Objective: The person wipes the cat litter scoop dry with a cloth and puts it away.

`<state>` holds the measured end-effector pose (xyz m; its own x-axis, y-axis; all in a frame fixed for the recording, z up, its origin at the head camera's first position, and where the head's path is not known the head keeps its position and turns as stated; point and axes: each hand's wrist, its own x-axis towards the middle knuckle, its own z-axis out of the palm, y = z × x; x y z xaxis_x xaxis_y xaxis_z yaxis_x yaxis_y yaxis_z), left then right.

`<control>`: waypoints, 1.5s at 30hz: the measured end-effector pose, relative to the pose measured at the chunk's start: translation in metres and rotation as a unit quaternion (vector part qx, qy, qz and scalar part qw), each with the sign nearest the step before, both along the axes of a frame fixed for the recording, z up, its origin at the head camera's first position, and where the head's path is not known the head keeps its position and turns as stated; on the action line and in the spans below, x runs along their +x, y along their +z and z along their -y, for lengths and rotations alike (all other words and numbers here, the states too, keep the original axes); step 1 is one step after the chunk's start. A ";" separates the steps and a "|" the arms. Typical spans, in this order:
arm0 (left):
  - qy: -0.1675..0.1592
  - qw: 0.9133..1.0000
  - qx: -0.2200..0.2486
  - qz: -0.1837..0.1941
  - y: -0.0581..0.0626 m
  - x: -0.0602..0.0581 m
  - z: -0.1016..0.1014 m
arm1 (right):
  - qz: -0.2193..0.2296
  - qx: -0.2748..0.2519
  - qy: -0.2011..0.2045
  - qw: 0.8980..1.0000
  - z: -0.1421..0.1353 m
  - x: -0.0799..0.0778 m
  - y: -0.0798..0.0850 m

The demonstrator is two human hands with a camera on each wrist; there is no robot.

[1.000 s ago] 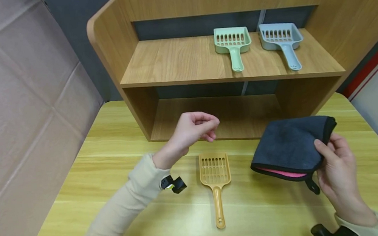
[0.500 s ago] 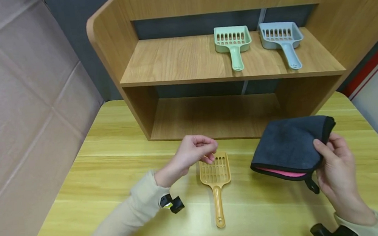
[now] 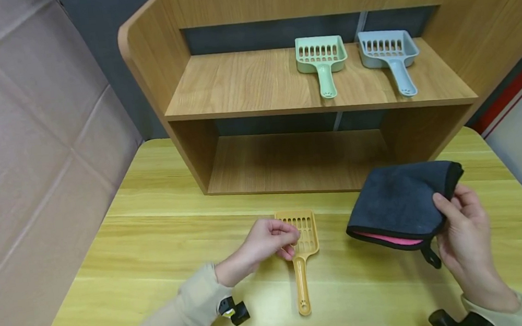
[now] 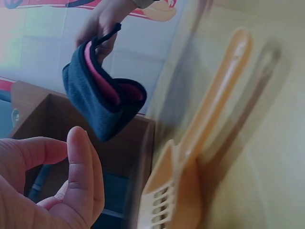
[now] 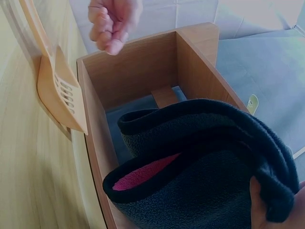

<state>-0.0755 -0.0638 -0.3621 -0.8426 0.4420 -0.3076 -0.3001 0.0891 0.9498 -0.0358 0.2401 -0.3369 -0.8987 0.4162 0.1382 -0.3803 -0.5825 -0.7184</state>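
Note:
A yellow-orange litter scoop [image 3: 301, 280] lies on the table with its handle toward me. My left hand [image 3: 271, 243] hovers over the left part of its slotted head, fingers loosely bent with the thumb near them, and holds nothing. In the left wrist view the scoop [image 4: 209, 105] stands off to the side of that hand [image 4: 71, 186]. On the right, my right hand [image 3: 466, 237] grips a folded dark grey cloth [image 3: 396, 200] with black edging by its right edge, thumb on top. Its pink inner side [image 5: 145, 172] shows in the fold, and a black loop [image 3: 431, 257] hangs down.
A two-level wooden shelf [image 3: 322, 109] stands at the back of the table [image 3: 155, 236]. On its upper board lie a green litter scoop [image 3: 326, 80] and a blue litter scoop [image 3: 401, 77], handles forward. A pale padded wall [image 3: 43, 152] borders the left side.
My left hand has come down and slightly left, from in front of the shelf to over the yellow-orange scoop's head. The right hand and the cloth have stayed in place.

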 end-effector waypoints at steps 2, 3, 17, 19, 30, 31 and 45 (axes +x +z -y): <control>-0.001 1.000 0.000 0.005 -0.003 0.004 0.000 | -0.002 -0.001 -0.001 1.000 0.000 0.000 0.000; 0.000 1.000 -0.001 0.008 -0.005 0.006 0.000 | -0.003 -0.001 0.000 1.000 0.000 0.000 0.000; -0.018 0.998 -0.038 0.040 -0.033 0.027 0.008 | -0.005 -0.006 0.006 1.000 -0.001 0.000 -0.001; -0.023 0.998 -0.044 0.043 -0.037 0.029 0.009 | -0.005 -0.006 0.006 1.000 -0.001 0.000 -0.001; -0.039 0.995 -0.058 0.067 -0.047 0.033 0.011 | 0.002 0.000 0.007 1.000 0.000 0.000 -0.001; -0.042 0.995 -0.058 0.070 -0.047 0.034 0.011 | 0.002 0.001 0.007 1.000 0.000 0.000 -0.001; -0.052 0.993 -0.054 0.096 -0.052 0.034 0.006 | 0.003 -0.002 0.000 1.000 0.000 0.000 0.000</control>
